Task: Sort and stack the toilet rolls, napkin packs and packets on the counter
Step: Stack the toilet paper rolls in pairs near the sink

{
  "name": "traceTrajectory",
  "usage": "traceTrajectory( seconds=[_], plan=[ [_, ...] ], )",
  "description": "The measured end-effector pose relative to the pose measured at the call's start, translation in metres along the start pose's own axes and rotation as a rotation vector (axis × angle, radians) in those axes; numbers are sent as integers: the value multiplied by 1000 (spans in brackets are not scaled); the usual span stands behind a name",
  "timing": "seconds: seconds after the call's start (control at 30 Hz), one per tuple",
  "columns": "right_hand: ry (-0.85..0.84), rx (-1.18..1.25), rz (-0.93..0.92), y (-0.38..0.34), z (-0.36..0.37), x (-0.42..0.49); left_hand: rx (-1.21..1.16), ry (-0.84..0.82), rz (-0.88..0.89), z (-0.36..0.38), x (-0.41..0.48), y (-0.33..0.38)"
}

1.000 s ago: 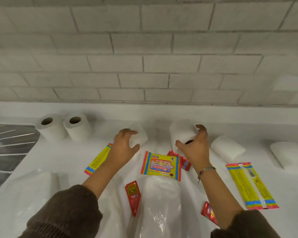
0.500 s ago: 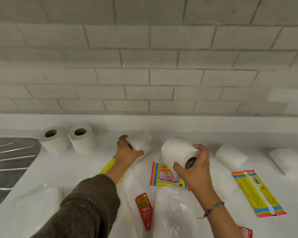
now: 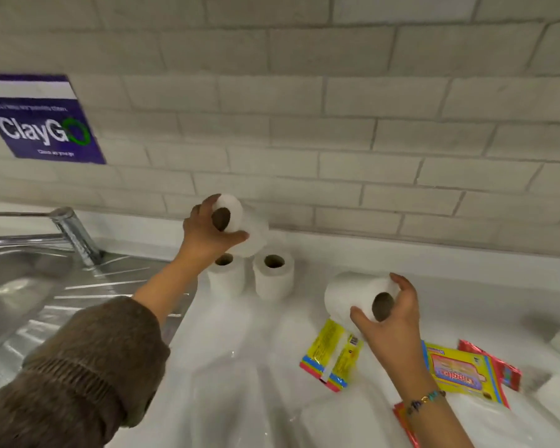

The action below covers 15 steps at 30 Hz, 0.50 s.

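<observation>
Behind everything, a pale grey brick-tiled wall (image 3: 337,124) bearing a purple "ClayGO" sign (image 3: 39,124) at upper left. Below it, a white counter (image 3: 466,286), with a stainless steel sink (image 3: 20,286) and chrome tap (image 3: 75,237) on the left. Over the sink's edge, a brown knitted sleeve (image 3: 78,367) ending in the left hand (image 3: 204,234), its fingers and thumb curled round a white toilet roll (image 3: 256,234). Roll held on its side, core end toward the camera, above two upright white toilet rolls (image 3: 226,277) (image 3: 274,277) standing side by side near the wall; contact with these not discernible. To the right, the right hand (image 3: 392,324) gripping a second sideways white toilet roll (image 3: 349,292) just above the counter, over the far end of a yellow napkin pack with rainbow-striped ends (image 3: 332,354). Beside the right wrist, a second yellow pack (image 3: 459,373), printed face up, lying partly over red foil packets (image 3: 508,367). On that wrist, a beaded bracelet (image 3: 425,399).
</observation>
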State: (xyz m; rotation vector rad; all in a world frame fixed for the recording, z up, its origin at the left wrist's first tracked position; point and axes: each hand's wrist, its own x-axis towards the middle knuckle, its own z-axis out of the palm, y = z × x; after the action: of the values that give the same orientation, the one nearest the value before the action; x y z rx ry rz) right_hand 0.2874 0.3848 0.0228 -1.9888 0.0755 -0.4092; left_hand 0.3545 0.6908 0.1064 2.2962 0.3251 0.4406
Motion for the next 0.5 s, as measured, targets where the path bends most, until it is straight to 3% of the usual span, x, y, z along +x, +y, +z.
traceTrajectory(
  seconds=[0.33,0.5],
  plan=[
    [-77,-238,-156,-70,77,29,297,-128,18,3,53,-67],
    [-215,-393,-212,-97,125,75,346,-179,61,9,60,-88]
  ],
)
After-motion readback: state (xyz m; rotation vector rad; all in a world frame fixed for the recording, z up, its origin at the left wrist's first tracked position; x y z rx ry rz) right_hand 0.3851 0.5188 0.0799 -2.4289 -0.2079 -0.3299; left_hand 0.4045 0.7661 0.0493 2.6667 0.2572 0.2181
